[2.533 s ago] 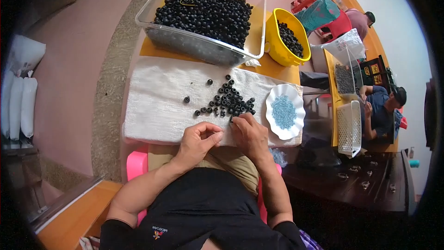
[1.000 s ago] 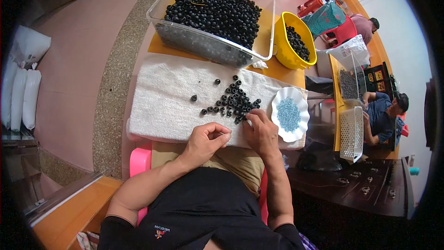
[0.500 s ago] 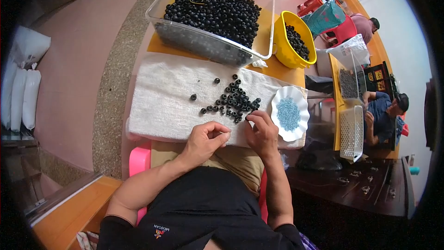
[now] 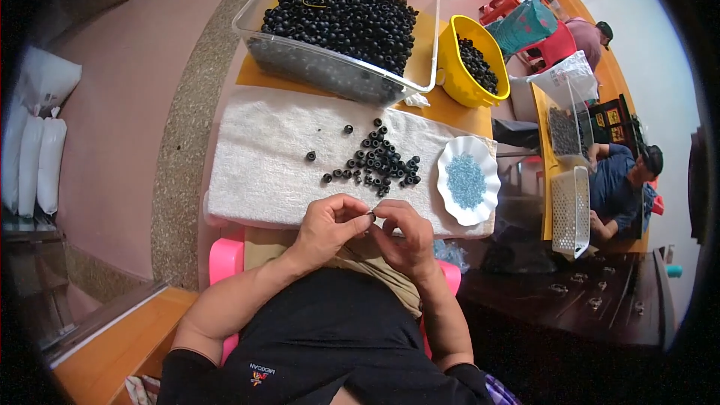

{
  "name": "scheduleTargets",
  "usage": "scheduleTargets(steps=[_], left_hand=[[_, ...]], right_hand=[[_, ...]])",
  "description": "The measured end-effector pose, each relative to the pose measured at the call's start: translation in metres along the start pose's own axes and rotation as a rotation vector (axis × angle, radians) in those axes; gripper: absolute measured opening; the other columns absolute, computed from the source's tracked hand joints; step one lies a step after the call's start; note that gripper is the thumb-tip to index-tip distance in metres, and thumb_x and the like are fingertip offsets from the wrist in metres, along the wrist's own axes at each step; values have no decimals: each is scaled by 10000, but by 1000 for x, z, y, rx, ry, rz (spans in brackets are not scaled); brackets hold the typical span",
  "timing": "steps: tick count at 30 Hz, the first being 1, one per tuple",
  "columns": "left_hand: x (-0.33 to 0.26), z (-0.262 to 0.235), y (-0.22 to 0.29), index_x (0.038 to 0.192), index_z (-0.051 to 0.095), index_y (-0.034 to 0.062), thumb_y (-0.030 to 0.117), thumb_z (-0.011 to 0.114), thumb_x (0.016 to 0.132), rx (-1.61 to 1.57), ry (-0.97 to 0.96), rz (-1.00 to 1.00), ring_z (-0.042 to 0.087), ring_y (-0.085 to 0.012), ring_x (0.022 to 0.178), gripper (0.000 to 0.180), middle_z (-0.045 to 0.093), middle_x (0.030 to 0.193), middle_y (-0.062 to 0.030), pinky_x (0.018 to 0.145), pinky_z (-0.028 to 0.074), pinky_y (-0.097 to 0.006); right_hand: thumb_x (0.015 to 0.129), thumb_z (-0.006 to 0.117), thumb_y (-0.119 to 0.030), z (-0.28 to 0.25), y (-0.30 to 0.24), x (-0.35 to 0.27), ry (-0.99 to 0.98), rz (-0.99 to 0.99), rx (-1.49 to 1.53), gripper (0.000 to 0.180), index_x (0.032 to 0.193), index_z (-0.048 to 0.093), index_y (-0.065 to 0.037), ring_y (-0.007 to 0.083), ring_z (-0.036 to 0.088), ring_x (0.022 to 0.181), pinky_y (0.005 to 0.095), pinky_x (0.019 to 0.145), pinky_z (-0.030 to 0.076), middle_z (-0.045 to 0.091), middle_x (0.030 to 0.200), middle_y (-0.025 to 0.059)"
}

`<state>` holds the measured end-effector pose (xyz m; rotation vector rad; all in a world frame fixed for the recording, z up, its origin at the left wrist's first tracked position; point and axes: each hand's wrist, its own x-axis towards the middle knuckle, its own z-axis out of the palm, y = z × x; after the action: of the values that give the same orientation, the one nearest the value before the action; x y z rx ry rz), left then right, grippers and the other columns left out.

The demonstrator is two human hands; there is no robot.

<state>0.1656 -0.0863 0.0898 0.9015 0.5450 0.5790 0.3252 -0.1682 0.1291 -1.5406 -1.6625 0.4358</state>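
Note:
My left hand (image 4: pixel 328 223) and my right hand (image 4: pixel 406 235) meet fingertip to fingertip over the near edge of a white towel (image 4: pixel 262 172), pinching one small black ring (image 4: pixel 370 214) between them. A loose heap of black rings (image 4: pixel 379 159) lies on the towel just beyond my hands. To the right of it a white scalloped dish (image 4: pixel 448 202) holds small light-blue pieces (image 4: pixel 466 180).
A clear plastic tub (image 4: pixel 337 75) full of black rings stands behind the towel, with a yellow bucket (image 4: pixel 450 67) of more rings to its right. Other seated people (image 4: pixel 622 180) work at a table on the right, beside a white basket (image 4: pixel 570 210). White sacks (image 4: pixel 37 142) lie at the left.
My right hand came back from the heap on the towel to meet my left hand, and both now pinch a ring together. The camera view shifted slightly.

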Motion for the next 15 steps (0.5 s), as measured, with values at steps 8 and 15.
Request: scheduleTargets(steps=[8,15], left_hand=[[-1,4,5,1015,632,0,28,683,876,-177,35,-61,621,-96,759,151,668,897,-52,681,527,-238],[-1,4,1,998,653,12,55,696,883,-216,72,-65,629,-76,759,130,679,885,-34,696,523,-211]], right_hand=[[695,758,68,6,-5,-3,175,-78,-72,355,1002,621,-47,283,673,811,346,685,544,673,906,140],[699,748,74,21,-4,-4,313,-255,-190,332,985,616,-30,303,672,769,354,633,545,686,899,144]])
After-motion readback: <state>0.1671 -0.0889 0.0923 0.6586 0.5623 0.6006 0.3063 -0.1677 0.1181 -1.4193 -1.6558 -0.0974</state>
